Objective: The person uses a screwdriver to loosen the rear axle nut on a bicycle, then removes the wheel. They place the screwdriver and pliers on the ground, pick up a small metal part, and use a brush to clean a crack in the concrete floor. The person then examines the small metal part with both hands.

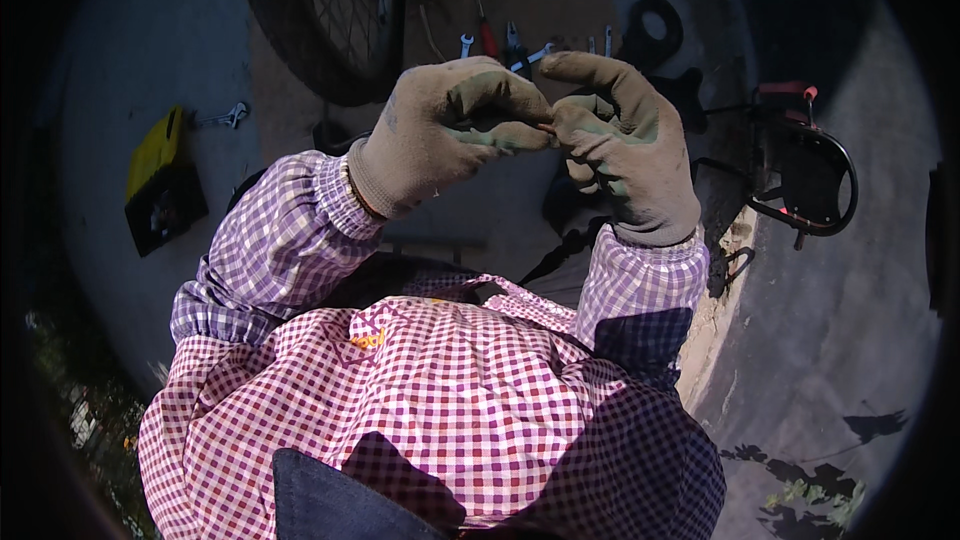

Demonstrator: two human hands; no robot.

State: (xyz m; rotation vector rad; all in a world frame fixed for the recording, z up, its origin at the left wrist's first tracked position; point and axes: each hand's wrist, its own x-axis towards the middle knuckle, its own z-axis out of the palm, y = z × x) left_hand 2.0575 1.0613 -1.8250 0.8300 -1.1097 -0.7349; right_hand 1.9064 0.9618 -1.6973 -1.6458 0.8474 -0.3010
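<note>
Both hands wear dirty beige work gloves with green patches and meet in front of my chest. My left hand [430,125] is closed, its thumb and fingertips pinched together. A tiny reddish-brown piece [546,127] shows where the fingertips of the two hands meet; its kind cannot be made out. My right hand [635,145] pinches at the same spot, with its index finger arched above. Beyond the hands, on the ground, lie a red-handled screwdriver [487,38], pliers [513,37] and an open-end wrench [466,46].
A spoked wheel with a thick tyre [262,10] is at the far left. Left of me are a yellow and black box [155,165] and an adjustable wrench [230,116]. A black ring-shaped roll [672,35] lies far right, and a black tubular frame [852,185] stands at the right.
</note>
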